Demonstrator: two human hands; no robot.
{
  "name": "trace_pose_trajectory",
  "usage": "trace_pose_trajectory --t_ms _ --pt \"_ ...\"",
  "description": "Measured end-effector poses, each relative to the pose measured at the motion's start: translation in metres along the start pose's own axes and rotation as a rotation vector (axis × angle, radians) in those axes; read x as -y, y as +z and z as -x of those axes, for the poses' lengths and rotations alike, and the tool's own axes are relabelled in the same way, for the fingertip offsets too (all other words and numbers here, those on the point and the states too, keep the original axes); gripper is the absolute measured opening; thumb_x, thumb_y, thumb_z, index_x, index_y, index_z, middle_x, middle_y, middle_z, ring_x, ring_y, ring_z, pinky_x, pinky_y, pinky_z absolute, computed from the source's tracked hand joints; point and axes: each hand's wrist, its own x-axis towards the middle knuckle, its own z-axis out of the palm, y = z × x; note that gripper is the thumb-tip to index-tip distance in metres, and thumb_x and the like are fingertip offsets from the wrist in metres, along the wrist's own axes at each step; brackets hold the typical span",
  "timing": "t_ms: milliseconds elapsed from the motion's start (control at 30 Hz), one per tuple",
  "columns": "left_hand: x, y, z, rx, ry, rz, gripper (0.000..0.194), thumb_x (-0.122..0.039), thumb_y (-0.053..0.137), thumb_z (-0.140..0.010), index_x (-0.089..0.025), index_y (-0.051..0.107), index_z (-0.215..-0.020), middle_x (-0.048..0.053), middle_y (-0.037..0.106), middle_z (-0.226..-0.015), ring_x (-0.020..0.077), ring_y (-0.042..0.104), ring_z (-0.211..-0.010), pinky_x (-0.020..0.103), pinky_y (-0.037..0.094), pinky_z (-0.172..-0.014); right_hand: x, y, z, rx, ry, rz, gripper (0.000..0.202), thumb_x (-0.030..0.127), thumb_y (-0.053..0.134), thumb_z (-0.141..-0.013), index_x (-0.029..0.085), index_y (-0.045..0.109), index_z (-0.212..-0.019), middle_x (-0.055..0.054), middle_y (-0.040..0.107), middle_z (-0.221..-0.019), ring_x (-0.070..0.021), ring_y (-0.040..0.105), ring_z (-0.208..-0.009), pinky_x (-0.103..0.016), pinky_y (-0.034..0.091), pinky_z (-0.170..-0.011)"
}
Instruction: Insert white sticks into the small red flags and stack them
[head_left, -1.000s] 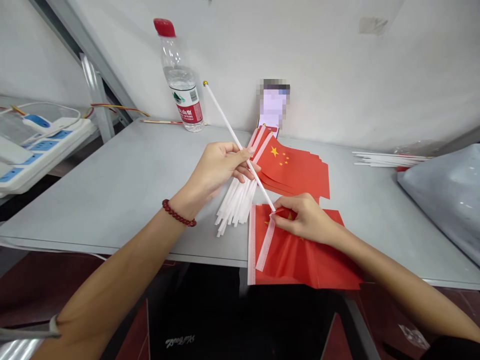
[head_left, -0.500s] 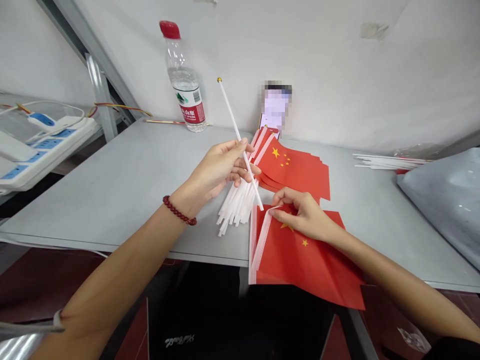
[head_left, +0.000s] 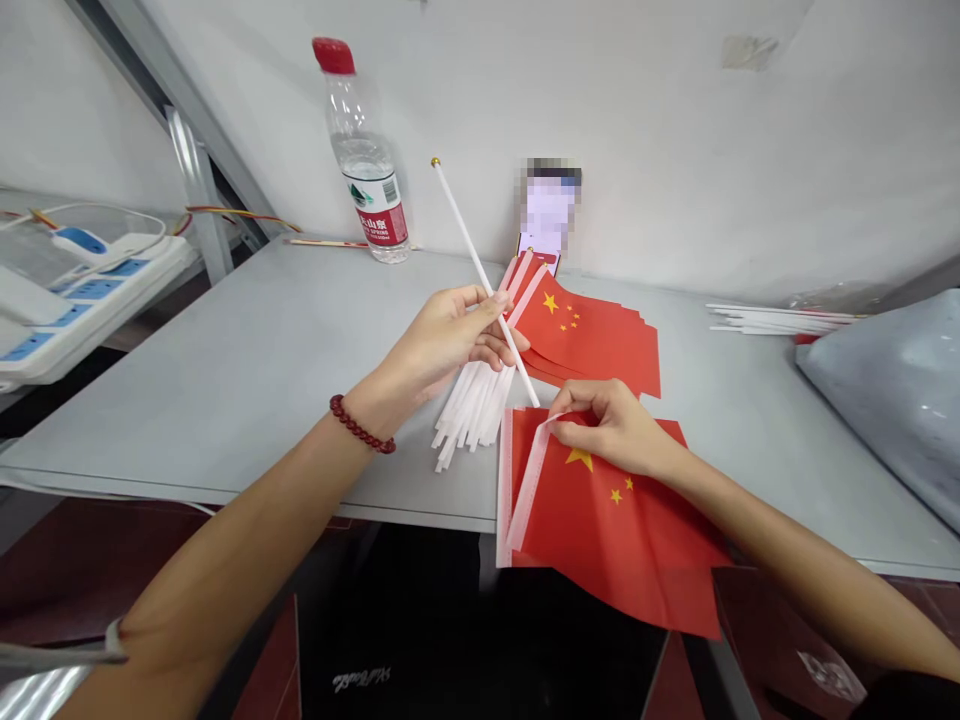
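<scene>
Between the fingers of my left hand point(head_left: 469, 330) is a white flagpole point(head_left: 466, 238) with a gold ball at its top, tilted so its bare lower end comes close to the flag sleeve. My right hand point(head_left: 611, 425) pinches the upper corner of a red flag point(head_left: 622, 545) with yellow stars, at its white sleeve point(head_left: 529, 485). Another flag lies under it at the table's front edge. Behind my hands lie several flags on poles point(head_left: 600, 335), fanned out, their white pole ends point(head_left: 472, 410) bunched toward me.
A water bottle point(head_left: 367, 190) and a phone point(head_left: 549, 215) stand against the wall. At the right, several white poles point(head_left: 780, 320) lie beside a grey plastic bag point(head_left: 892, 400). A power strip point(head_left: 97, 300) is at the left of the table point(head_left: 225, 370).
My left hand has moved slightly right and down, bringing the flagpole's lower end nearer my right fingers. The pinched flag has shifted a little, and more of its stars show.
</scene>
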Motion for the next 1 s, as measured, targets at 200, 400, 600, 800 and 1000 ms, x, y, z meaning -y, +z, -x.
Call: trace_pose_trajectory --t_ms 200,400,600,800,1000 --pt "0.0030 0.0043 0.0025 0.088 0.013 0.005 0.022 -0.036 0.055 -0.087 -0.015 0.050 -0.084 0.006 0.068 -0.066 0.0115 0.065 -0.055 0.018 0.049 -0.049 0.0006 0.0021 0.0018 0.010 -0.051 0.105 0.009 0.010 0.055 -0.070 0.016 0.063 -0.068 0.001 0.064 -0.066 -0.0087 0.050 -0.054 -0.022 0.039 -0.052" --pt "0.0055 0.0086 0.0024 0.113 -0.022 0.005 0.022 -0.036 0.054 -0.087 -0.016 0.047 -0.084 0.007 0.069 -0.069 0.0115 0.065 -0.055 0.020 0.050 -0.050 0.0020 0.0026 0.0024 0.023 -0.099 0.142 0.011 0.008 0.054 -0.070 0.015 0.061 -0.067 0.002 0.063 -0.062 -0.0066 0.048 -0.050 -0.019 0.038 -0.051" --pt "0.0039 0.0097 0.0027 0.094 -0.045 -0.001 0.022 -0.036 0.056 -0.086 -0.016 0.047 -0.083 0.007 0.070 -0.070 0.0101 0.063 -0.053 0.019 0.049 -0.051 0.0023 0.0029 0.0040 0.094 -0.172 0.121 0.011 0.006 0.052 -0.070 0.015 0.058 -0.066 0.005 0.056 -0.055 -0.0052 0.045 -0.045 -0.017 0.036 -0.046" --pt "0.0053 0.0075 0.0015 0.159 -0.064 0.009 0.020 -0.035 0.056 -0.087 -0.016 0.048 -0.084 0.007 0.070 -0.069 0.0098 0.062 -0.052 0.019 0.050 -0.050 0.0046 0.0030 0.0051 0.113 -0.211 0.163 0.012 0.008 0.052 -0.072 0.015 0.054 -0.062 0.005 0.052 -0.052 -0.0047 0.040 -0.044 -0.018 0.033 -0.045" --pt "0.0077 0.0086 0.0009 0.180 -0.080 -0.004 0.020 -0.034 0.055 -0.087 -0.016 0.047 -0.083 0.005 0.068 -0.064 0.0105 0.062 -0.051 0.019 0.049 -0.048 0.0042 0.0051 0.0058 0.114 -0.266 0.172 0.015 0.005 0.053 -0.070 0.016 0.050 -0.060 0.006 0.051 -0.052 -0.0041 0.038 -0.045 -0.016 0.032 -0.045"
